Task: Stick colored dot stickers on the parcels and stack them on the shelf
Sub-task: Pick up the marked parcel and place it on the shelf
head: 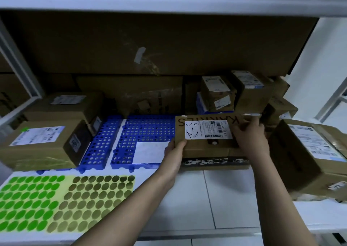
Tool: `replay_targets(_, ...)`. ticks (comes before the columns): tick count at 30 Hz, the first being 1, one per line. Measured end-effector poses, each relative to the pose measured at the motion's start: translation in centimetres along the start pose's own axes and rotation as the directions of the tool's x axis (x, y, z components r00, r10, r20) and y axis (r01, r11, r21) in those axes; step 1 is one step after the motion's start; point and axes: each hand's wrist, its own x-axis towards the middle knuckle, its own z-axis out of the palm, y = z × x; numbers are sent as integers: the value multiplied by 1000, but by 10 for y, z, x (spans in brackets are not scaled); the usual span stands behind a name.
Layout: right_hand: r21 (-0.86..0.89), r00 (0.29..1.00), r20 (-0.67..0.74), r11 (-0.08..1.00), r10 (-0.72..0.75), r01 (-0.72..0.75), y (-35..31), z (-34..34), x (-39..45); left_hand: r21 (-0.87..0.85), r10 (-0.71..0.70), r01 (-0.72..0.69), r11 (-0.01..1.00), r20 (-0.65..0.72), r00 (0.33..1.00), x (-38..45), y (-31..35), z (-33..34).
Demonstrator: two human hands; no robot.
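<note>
both hands, left [173, 152] and right [250, 137], grip the parcel [204, 133]; no dot shows, so it risks being shelved unstickered.

Two blue perforated plastic mats [142, 133] lie side by side across the middle of the ledge, with a blank white sheet of paper [150, 152] resting on the near edge of the right-hand one. White floor tiles [231, 199] show below.
</note>
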Motion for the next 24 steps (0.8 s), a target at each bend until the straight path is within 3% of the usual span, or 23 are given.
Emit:
replay_targets(5, 457, 997, 31, 888, -70, 48, -17, 21, -34, -202, -38, 18, 979, -97, 995, -10, 6, -43)
replay_targets(10, 617, 978, 9, 771, -208, 158, -42, 55, -67, -250, 11, -31, 968, -79, 997, -23, 6, -88)
replay_targets(16, 642, 957, 29, 739, -290, 204, -70, 85, -77, -295, -68, 37, 955, -97, 993, -24, 4, -132)
replay_targets(21, 629, 982, -97, 755, -160, 185, -93, 109, -78, -341, -125, 67, 938, -151, 981, -20, 2, -158)
replay_targets(24, 606, 985, -105, 776, -135, 171, -106, 120, -75, -347, -163, 109, 931, -128, 978, -17, 2, -169)
